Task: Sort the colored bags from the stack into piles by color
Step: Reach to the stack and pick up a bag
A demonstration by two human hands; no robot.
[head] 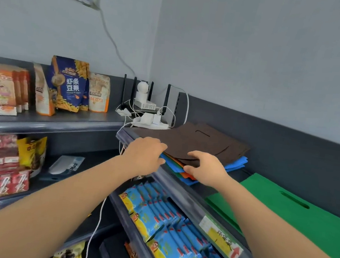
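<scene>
Both hands (pixel 143 153), fingers (pixel 197 155) atop brown bag (pixel 198 138).

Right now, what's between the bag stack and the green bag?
Head view: just a narrow strip of bare dark shelf between the stack and the green bag; the right forearm crosses its near end.

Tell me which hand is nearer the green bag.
Right. The right hand grips the stack's front edge, left of the green bag; the left hand grips it farther left.
</scene>
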